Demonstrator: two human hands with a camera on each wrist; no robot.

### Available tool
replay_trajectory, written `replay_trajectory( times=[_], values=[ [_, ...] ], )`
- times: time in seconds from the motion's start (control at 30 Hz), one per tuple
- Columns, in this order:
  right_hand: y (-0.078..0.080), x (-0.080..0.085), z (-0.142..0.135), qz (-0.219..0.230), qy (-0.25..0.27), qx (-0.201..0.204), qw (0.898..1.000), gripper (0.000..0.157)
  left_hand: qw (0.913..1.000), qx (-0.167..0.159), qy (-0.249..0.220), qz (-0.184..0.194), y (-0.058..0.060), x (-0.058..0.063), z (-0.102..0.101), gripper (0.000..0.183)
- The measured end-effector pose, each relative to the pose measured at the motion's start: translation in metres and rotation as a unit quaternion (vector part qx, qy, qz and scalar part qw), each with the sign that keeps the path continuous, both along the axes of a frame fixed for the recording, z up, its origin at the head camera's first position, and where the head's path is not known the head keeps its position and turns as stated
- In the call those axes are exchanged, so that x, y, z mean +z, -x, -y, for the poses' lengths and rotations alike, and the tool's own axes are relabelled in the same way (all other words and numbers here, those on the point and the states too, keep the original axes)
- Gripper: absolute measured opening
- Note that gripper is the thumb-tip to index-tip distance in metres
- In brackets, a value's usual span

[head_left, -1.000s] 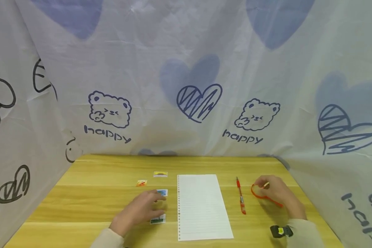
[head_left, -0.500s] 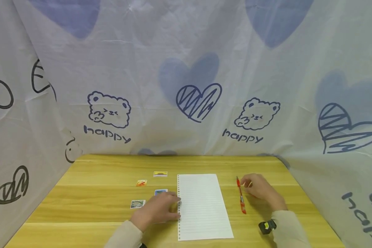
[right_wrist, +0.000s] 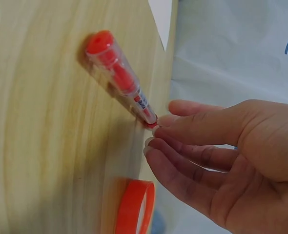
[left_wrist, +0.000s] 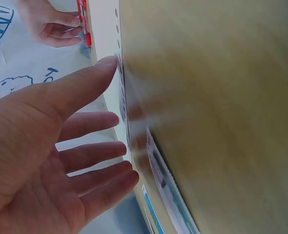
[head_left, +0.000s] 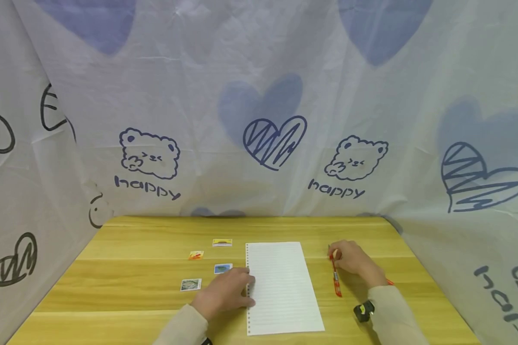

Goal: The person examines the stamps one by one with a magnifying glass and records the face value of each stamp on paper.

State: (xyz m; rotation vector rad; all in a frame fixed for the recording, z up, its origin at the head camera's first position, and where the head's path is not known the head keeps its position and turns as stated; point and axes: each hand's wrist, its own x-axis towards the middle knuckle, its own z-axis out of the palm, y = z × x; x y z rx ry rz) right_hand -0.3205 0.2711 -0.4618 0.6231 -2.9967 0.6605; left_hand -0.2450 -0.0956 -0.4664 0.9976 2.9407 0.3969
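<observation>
My left hand (head_left: pixel 225 291) rests at the punched left edge of a lined white sheet of paper (head_left: pixel 282 287), fingers loosely spread. In the left wrist view the thumb and fingertips of that hand (left_wrist: pixel 71 141) lie right along the row of holes. My right hand (head_left: pixel 351 258) pinches a red pen (head_left: pixel 335 278) near its tip, between thumb and fingers. The pen (right_wrist: pixel 117 73) lies on the table right of the sheet. Below my right hand (right_wrist: pixel 212 151) in the right wrist view stands the red rim of what looks like a magnifying glass (right_wrist: pixel 129 207); my sleeve mostly hides it in the head view.
Several small stamps lie left of the paper: a yellow one (head_left: pixel 222 243), an orange one (head_left: pixel 196 255), a blue one (head_left: pixel 222 268) and a green one (head_left: pixel 191 285). The wooden table (head_left: pixel 112 268) ends at a printed cloth (head_left: pixel 211 86) behind and at both sides.
My right hand let go of the red-rimmed magnifying glass and moved left onto the pen. My left hand moved right from over the stamps to the sheet's left edge.
</observation>
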Motion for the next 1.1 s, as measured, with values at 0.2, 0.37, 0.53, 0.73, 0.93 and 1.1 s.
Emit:
replay_trajectory(
  times=[0.2, 0.37, 0.53, 0.73, 0.93, 1.1],
  values=[
    [0.0027, -0.0042, 0.0012, 0.008, -0.012, 0.004, 1.000, 0.019, 0.9999, -0.001, 0.009, 0.006, -0.0014, 0.0006, -0.0001, 0.028],
    [0.0047, -0.0058, 0.0029, 0.019, -0.015, -0.003, 1.000, 0.025, 0.9999, -0.002, 0.010, 0.007, -0.0019, 0.0004, -0.0005, 0.027],
    [0.0076, -0.0084, 0.0041, 0.031, -0.027, -0.017, 0.999, 0.029, 0.9998, 0.003, 0.011, 0.017, -0.0023, -0.0001, -0.0009, 0.028],
    [0.0071, -0.0089, 0.0043, 0.026, -0.026, -0.005, 0.999, 0.029, 0.9995, 0.007, -0.005, 0.029, -0.0016, -0.0007, 0.0005, 0.031],
    [0.0035, -0.0078, 0.0058, 0.018, -0.016, -0.001, 1.000, 0.032, 0.9989, 0.010, -0.026, 0.038, -0.0002, -0.0013, 0.0025, 0.031],
    [0.0021, -0.0079, 0.0051, 0.009, -0.008, 0.009, 1.000, 0.032, 0.9993, 0.010, -0.027, 0.024, -0.0009, -0.0018, 0.0035, 0.041]
  ],
)
